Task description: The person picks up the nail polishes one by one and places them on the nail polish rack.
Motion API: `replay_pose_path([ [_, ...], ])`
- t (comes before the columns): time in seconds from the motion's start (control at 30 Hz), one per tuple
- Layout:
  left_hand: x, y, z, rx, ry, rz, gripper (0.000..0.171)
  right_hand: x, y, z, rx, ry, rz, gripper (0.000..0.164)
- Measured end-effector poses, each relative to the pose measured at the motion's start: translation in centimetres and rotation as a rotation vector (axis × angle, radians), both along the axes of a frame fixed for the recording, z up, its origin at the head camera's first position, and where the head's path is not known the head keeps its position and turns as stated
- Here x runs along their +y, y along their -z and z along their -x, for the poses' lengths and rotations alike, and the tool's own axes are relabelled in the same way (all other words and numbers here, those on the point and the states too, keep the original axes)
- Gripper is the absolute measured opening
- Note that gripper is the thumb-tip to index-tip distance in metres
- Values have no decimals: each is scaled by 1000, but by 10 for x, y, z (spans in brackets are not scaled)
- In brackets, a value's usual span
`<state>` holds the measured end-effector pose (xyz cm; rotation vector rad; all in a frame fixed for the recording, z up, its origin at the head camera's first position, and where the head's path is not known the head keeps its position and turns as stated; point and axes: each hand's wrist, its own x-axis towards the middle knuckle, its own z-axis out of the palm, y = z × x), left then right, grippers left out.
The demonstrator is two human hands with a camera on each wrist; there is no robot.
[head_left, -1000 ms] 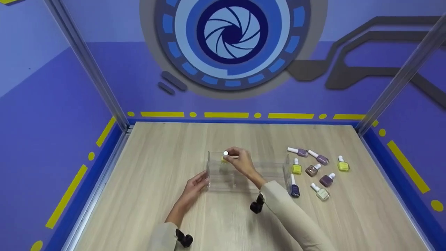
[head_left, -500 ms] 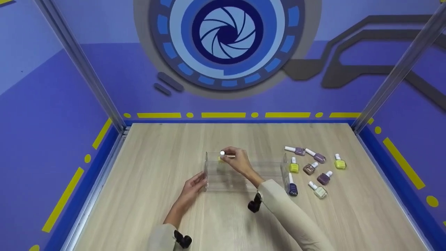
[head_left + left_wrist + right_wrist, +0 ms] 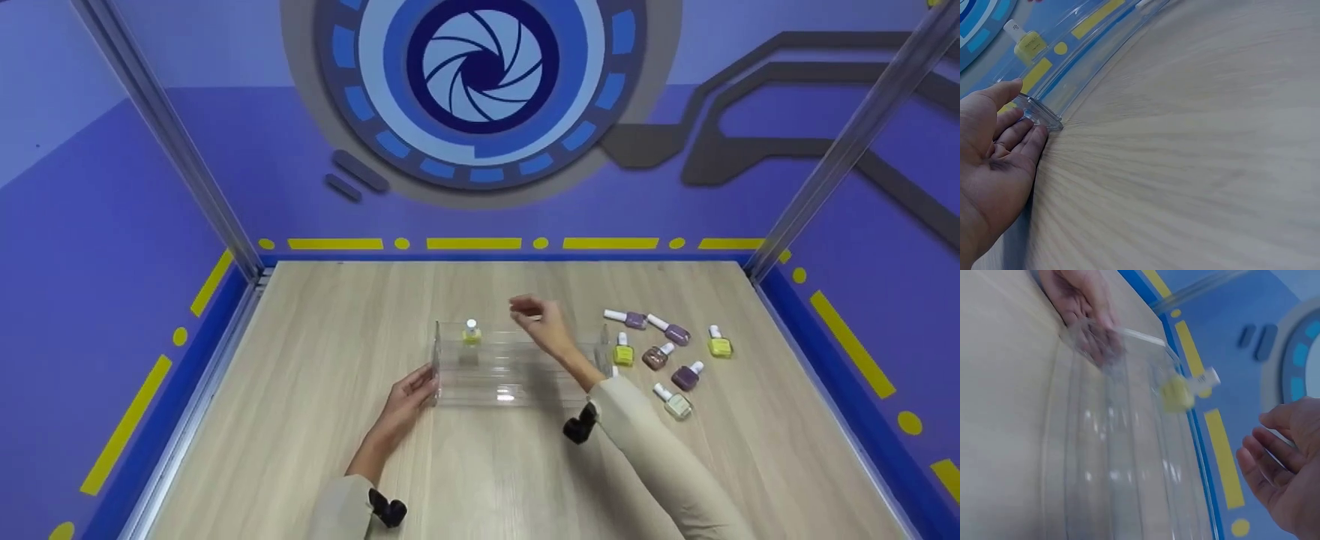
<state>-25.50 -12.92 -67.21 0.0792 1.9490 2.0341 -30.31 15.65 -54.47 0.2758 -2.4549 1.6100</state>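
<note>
We've got yellow polish (image 3: 471,335) standing mid-frame
Left hand (image 3: 409,393) loosely touches the clear rack (image 3: 517,366), probably steadying it; right hand (image 3: 543,322) relaxed, holding nothing.

Bottle (image 3: 471,334) on rack (image 3: 495,369), other bottles (image 3: 656,357) rightward

At the centre, the rack (image 3: 480,381) looks like clear, glossy plastic (it catches bright reflections). The surface (image 3: 465,472) looks like matt wood; the bottles (image 3: 721,346) at right are glossy; the sleeve (image 3: 660,457) at lower right is matt cloth.
</note>
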Motion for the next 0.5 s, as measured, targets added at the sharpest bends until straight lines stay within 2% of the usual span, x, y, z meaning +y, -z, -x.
replay_pose_path([
  [0.27,-2,1,0,-9,-19,-4,58,66,4,-2,-118,174,65,21],
  [0.5,1,1,1,3,-6,-7,61,147,12,-6,-116,356,42,21],
])
